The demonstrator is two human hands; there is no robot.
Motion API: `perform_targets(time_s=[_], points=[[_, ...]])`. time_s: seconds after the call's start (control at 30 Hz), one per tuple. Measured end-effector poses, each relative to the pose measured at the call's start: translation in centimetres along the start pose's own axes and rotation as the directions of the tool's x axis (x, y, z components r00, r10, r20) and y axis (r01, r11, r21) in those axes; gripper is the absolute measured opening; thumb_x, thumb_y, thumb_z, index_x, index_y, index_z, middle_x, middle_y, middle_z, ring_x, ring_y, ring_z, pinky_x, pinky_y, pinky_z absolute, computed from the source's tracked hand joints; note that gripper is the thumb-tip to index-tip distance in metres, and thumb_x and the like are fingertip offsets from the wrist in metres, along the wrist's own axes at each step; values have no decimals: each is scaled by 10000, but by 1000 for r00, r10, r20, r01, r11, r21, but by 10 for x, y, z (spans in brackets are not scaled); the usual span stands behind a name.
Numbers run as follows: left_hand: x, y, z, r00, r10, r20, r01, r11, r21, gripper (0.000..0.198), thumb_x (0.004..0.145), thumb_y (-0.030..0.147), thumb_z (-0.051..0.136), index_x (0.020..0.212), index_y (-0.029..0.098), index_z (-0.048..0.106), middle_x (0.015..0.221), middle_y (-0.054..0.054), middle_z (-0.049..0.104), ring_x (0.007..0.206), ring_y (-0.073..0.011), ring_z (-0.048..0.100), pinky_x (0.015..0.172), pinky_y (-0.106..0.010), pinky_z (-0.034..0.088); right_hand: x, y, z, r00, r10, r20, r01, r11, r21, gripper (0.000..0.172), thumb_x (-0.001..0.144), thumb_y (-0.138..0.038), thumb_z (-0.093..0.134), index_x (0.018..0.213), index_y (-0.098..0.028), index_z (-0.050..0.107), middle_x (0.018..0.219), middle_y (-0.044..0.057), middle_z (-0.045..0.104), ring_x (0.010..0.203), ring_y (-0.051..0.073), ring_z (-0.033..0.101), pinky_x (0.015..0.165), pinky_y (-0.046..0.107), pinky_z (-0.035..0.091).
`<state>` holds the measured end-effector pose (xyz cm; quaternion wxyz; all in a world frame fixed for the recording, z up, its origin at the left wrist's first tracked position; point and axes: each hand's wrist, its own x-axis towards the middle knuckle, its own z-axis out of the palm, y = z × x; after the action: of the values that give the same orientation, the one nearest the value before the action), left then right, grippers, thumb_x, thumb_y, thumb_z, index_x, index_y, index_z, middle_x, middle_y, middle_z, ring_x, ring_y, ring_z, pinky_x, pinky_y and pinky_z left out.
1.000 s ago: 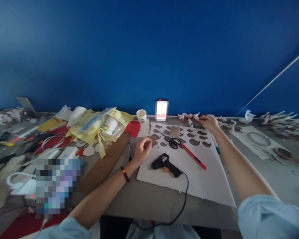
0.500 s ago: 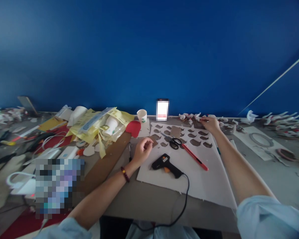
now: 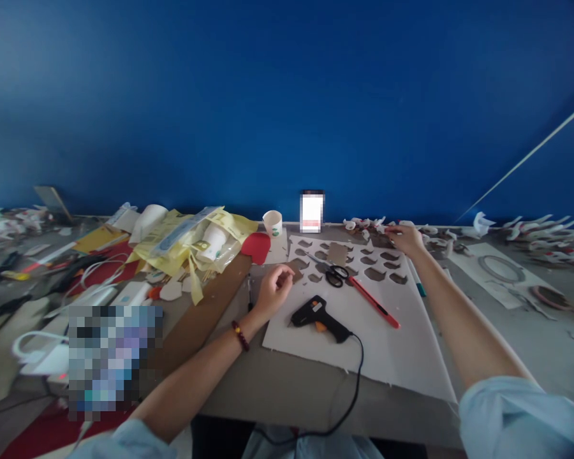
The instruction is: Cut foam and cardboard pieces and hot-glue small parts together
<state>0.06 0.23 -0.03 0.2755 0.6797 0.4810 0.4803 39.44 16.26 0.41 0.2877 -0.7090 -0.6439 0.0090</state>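
My left hand rests on the left edge of a white foam board with its fingers curled, pinching a small brown cardboard piece. My right hand reaches far across the board to small white and red cut-out pieces at the back of the table, fingers bent down on them; what it grips is hidden. On the board lie a black glue gun with its cord, black scissors and a red utility knife. The board's far half has several cut-out holes.
A paper cup and a phone stand by the blue wall. Yellow plastic bags, a red paper shape, cables and clutter cover the left of the table. More cut pieces and a ring-marked sheet lie to the right.
My right hand has shifted slightly among the small pieces at the back. The left hand and the tools have stayed where they were.
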Motion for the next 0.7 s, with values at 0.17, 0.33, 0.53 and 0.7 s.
perform_targets(time_s=[0.17, 0.33, 0.53, 0.7], points=[[0, 0, 0, 1000, 11, -4, -11, 1000, 8, 103, 851, 231, 482, 838, 198, 579, 833, -24, 617, 687, -141, 575, 623, -258, 449, -2, 0, -2, 994, 109, 31, -110, 993, 46, 266, 723, -310, 576, 863, -175, 758, 783, 83, 716, 630, 212, 606, 589, 305, 450], [0, -1, 0, 1000, -1, 8, 0, 1000, 9, 108, 856, 237, 477, 846, 199, 578, 838, -27, 622, 687, -141, 574, 625, -260, 452, -4, -2, -4, 992, 123, 29, -125, 989, 75, 280, 728, -340, 577, 869, -175, 754, 778, 80, 716, 649, 208, 602, 595, 301, 438], [0, -1, 1, 1000, 4, -8, -4, 1000, 7, 99, 845, 220, 486, 831, 202, 582, 824, -25, 620, 680, -144, 579, 615, -258, 451, 1, -13, 1, 995, 89, 35, -91, 994, 65, 316, 744, -344, 561, 923, -160, 746, 853, 100, 733, 752, 233, 627, 652, 311, 439], [0, 1, 1, 1000, -6, -17, 6, 1000, 9, 98, 819, 180, 488, 832, 204, 582, 824, -22, 626, 680, -149, 586, 623, -266, 457, 9, -29, 5, 995, 78, 60, -79, 997, 22, 294, 766, -333, 567, 951, -189, 743, 961, 97, 737, 835, 246, 646, 662, 302, 442]])
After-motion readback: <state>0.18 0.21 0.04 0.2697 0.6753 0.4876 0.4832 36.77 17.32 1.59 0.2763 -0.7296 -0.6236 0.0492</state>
